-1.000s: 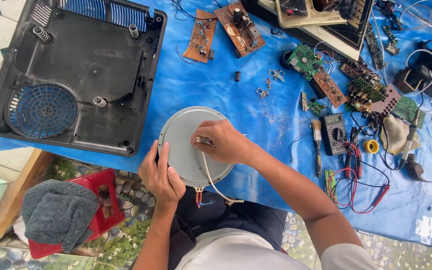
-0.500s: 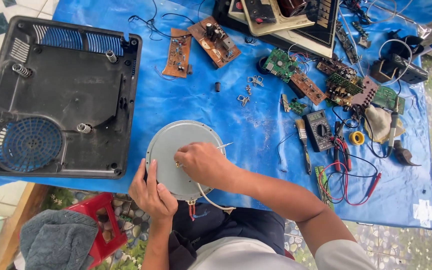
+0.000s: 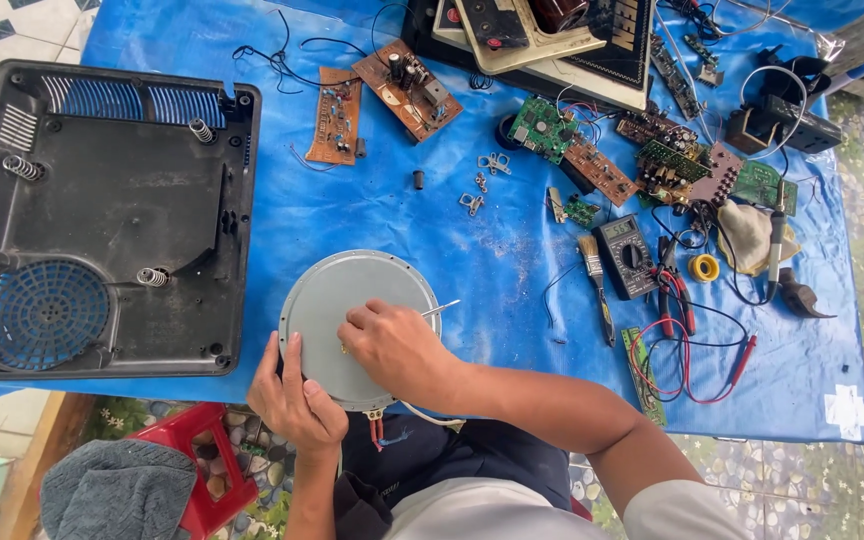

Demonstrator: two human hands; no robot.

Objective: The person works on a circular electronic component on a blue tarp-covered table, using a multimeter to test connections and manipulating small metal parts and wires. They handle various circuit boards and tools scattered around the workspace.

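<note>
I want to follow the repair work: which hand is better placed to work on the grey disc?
Probably the right hand: it holds a thin metal tool over the grey disc, while the left hand grips its edge.

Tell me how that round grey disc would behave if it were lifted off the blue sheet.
The round grey disc looks like a flat, stiff plate, so it probably would not flex. Lying flat, it seems unlikely to roll. Red wires hang from its near edge, so they may drag or snag when lifted.

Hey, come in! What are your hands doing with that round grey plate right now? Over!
Left hand steadies the round grey disc at its near edge. Right hand presses a thin metal tool onto it. Nothing blocking; black casing lies beside.
</note>
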